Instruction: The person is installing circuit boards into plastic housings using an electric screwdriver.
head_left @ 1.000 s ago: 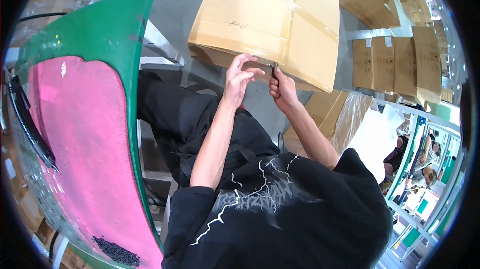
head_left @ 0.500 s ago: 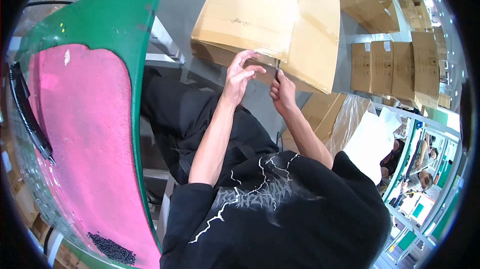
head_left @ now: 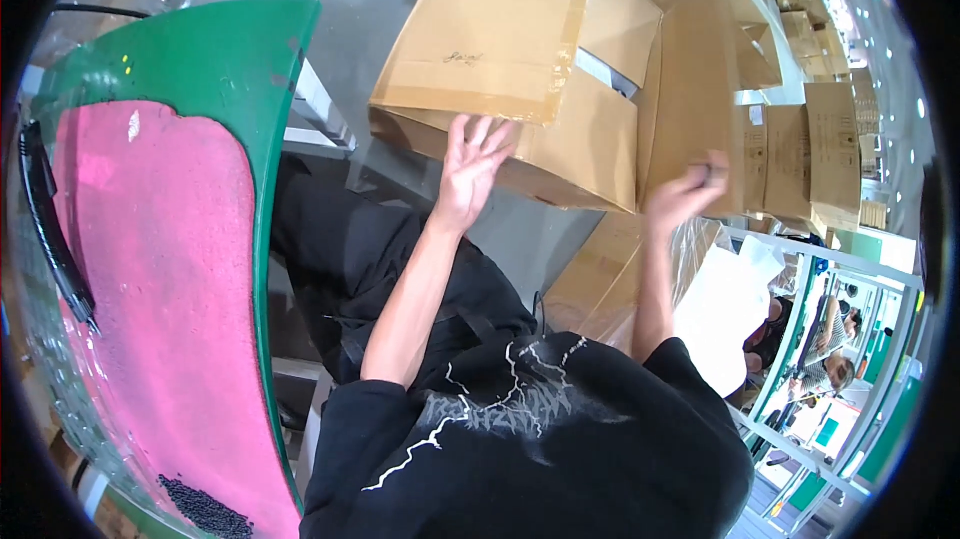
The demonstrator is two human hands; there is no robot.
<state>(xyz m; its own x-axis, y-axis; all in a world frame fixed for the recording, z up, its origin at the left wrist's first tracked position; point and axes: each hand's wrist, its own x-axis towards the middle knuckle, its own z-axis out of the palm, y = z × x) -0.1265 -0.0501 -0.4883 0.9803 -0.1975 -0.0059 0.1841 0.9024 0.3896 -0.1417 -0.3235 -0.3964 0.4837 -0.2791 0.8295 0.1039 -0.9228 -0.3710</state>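
Observation:
A large cardboard box [head_left: 585, 144] stands in front of me. Its left flap [head_left: 490, 29] lies nearly flat over the top, with tape along its free edge. The right flap [head_left: 690, 89] is swung up and outward, exposing part of the inside, where something pale shows. My left hand [head_left: 470, 174] has its fingers spread at the near edge of the left flap. My right hand [head_left: 680, 197], smeared by motion, is by the near end of the raised flap. Its fingers are closed on a small dark tool [head_left: 713, 177], whose exact kind is unclear.
On my left is a green table [head_left: 210, 44] with a pink mat [head_left: 160, 289], a black tool with a pointed tip [head_left: 55, 229] and a pile of small black pieces [head_left: 205, 507]. Several cartons [head_left: 810, 154] stand at right, near white wrapping [head_left: 725, 309]. People sit farther off.
The box's right flap has swung open to the right. My right hand has moved right from the middle seam with the small dark tool. My left hand's fingers have spread.

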